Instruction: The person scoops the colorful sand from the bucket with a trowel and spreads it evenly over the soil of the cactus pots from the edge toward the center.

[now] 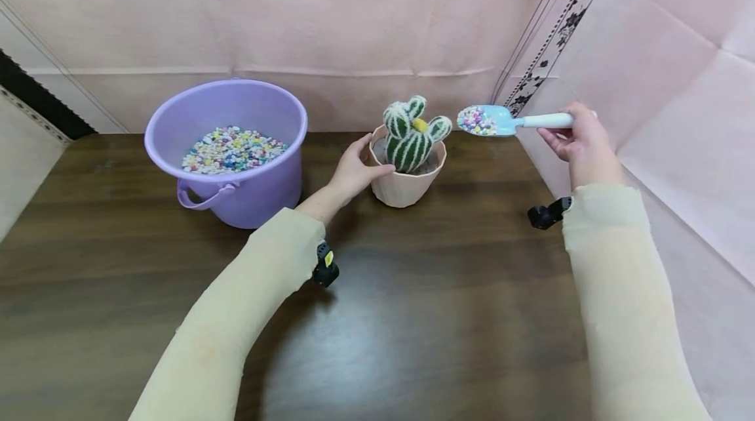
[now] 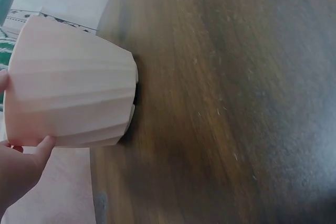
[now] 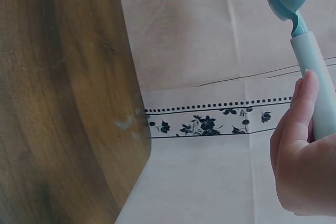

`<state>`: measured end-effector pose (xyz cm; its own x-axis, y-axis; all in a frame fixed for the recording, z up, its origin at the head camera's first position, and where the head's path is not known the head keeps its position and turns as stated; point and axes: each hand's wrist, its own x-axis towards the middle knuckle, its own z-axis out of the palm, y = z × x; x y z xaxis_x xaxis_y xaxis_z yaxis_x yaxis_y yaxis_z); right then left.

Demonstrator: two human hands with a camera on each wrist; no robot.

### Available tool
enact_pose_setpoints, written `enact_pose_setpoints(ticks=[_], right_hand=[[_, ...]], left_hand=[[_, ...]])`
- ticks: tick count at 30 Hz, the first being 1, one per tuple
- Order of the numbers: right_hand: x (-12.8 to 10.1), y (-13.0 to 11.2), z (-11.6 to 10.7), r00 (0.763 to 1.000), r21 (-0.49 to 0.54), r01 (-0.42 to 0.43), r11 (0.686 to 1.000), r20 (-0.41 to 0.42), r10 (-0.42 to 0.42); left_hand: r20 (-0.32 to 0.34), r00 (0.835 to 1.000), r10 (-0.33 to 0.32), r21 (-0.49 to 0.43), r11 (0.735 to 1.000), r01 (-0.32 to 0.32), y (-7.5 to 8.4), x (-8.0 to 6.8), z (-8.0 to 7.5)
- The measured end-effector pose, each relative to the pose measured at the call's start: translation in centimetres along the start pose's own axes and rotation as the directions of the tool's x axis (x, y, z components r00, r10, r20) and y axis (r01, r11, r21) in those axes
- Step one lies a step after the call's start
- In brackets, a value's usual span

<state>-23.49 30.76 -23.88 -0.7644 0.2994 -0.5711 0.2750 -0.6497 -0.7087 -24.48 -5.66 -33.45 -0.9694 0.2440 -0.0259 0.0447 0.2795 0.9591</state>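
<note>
- Our left hand (image 1: 354, 172) gripped the pot (image 1: 407, 181) at table (image 1: 413, 316) centre.
- Our right hand (image 1: 580, 142) held the pebble-loaded scoop (image 1: 501, 120) at the cactus's (image 1: 413, 132) 3 o'clock.
- A bucket (image 1: 236, 145) stood at the pot's 9 o'clock, near it.

Bucket (image 1: 236, 145) left of pot (image 1: 407, 185)

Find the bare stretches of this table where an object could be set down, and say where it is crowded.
Free: the wide near half of the table between the two sleeves, and the near-left corner in front of the purple bucket. Crowded: the back strip, where the bucket, left hand, pink pot and loaded scoop in the right hand sit close.
</note>
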Motion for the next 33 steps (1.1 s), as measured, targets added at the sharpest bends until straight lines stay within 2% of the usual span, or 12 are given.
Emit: enact_pose_setpoints(ticks=[8, 16, 23, 33], right_hand=[[0.5, 1.0, 0.2, 1.000, -0.034, 0.010, 0.999, -0.022, -0.011], [0.4, 2.0, 1.7, 0.999, -0.115, 0.050, 0.992, 0.017, -0.049], [-0.2, 3.0, 2.9, 0.992, -0.179, 0.128, 0.976, 0.022, -0.126], [-0.8, 3.7, 4.0, 0.973, -0.199, 0.229, 0.953, 0.031, -0.228]], left_hand=[[0.028, 1.000, 0.005, 0.017, 1.000, -0.006, 0.1, -0.3, 0.0], [0.014, 1.000, -0.003, 0.038, 0.999, 0.002, -0.1, 0.0, -0.2], [0.022, 1.000, -0.005, 0.052, 0.999, 0.004, -0.1, 0.0, -0.3], [0.014, 1.000, -0.005, 0.053, 0.999, 0.004, -0.3, 0.3, -0.4]])
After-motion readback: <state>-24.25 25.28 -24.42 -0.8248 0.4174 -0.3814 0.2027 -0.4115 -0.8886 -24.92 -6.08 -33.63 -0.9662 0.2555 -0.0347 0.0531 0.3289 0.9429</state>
